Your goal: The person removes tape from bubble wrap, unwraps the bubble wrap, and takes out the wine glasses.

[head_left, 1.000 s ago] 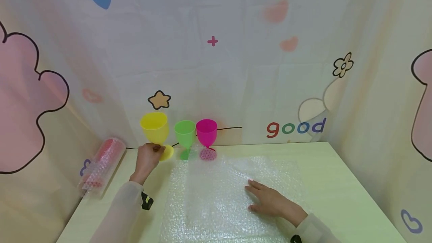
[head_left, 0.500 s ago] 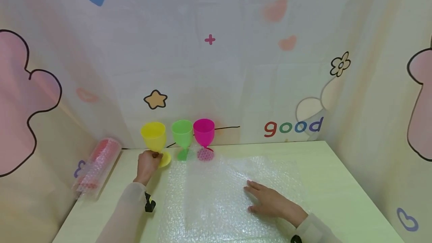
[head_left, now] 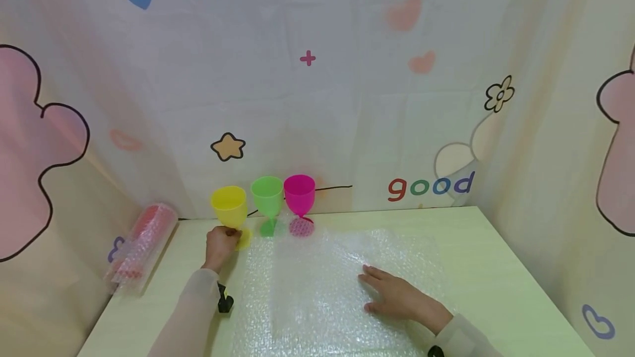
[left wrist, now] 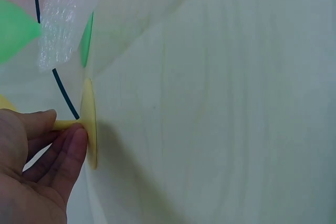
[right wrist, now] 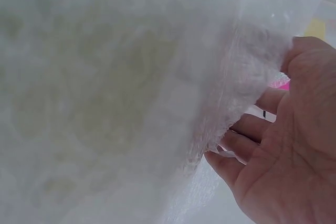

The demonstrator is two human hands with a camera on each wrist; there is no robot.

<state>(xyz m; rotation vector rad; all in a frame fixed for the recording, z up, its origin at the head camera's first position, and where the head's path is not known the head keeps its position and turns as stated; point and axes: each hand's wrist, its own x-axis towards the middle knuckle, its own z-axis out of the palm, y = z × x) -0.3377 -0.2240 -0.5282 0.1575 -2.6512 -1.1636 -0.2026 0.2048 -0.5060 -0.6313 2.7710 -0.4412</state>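
My left hand pinches the thin stem of a yellow plastic goblet between thumb and fingers. In the left wrist view the goblet's round foot stands right at the tabletop, beside the green foot. A green goblet and a magenta goblet stand upright to its right, the magenta one's foot seen through clear film. My right hand, fingers spread and relaxed, rests on a sheet of clear bubble wrap. The right wrist view shows the wrap's edge against the fingers.
A bubble-wrapped roll, red inside, lies along the table's left edge. A printed cloth hangs behind and on both sides of the pale table.
My left hand has lowered the yellow goblet toward the tabletop, left of the green one. The right hand keeps its place on the bubble wrap. The head view has shifted slightly.
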